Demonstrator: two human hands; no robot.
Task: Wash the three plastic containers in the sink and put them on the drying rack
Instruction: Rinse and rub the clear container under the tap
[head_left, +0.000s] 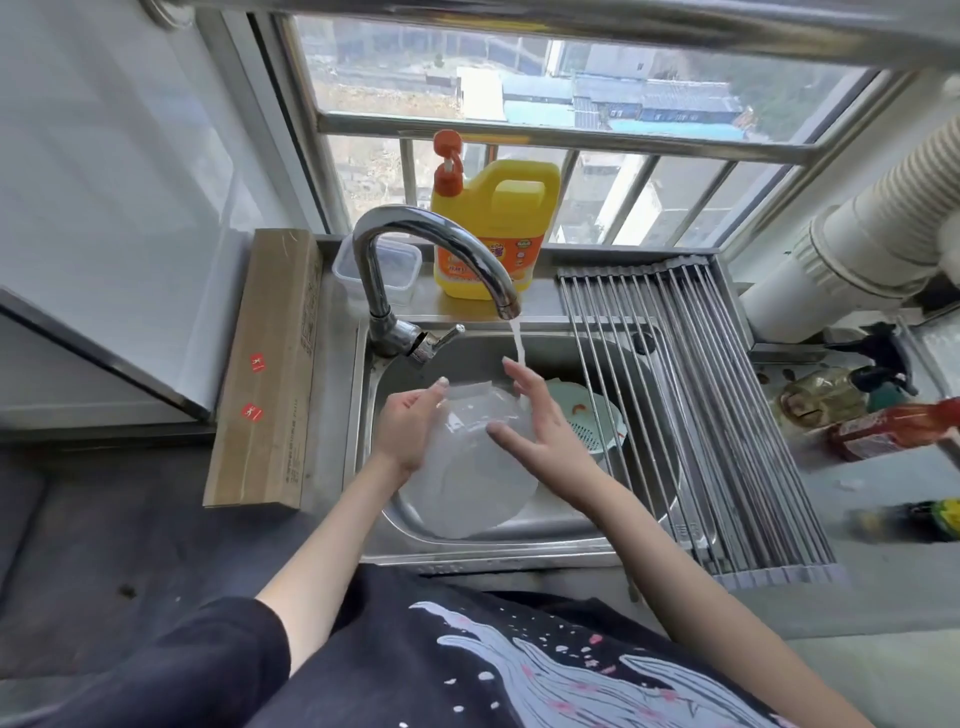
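- Daylight comes through a barred window (519, 104) across the top of the frame, with rooftops visible far below it.
- On the sill ledge at upper centre stands a yellow detergent jug (493, 234) with an orange pump, and just left of it, partly hidden behind the tap, sits a clear lidded box (400, 270).
- A chrome tap (415, 260) arches over the steel sink (467, 540) at centre frame; water (518, 343) runs from its spout.
- Held over the basin at centre is a clear plastic container (478, 415), tilted, its rim near the stream.
- The left hand (405, 431) grips the container's left edge, fingers curled round it.
- The right hand (530, 415) lies against the container's right side with fingers straight and spread; the fingertips (511, 366) reach the falling water.
- Below the hands in the basin lies a large translucent round piece (467, 493), and to the right a pale green colander (597, 421).
- A roll-up drying rack (727, 415) of metal rods covers the sink's right part, at centre right.
- A long cardboard box (270, 374) lies along the sink's left side.
- Bottles (883, 426) lie at the right edge, blurred.
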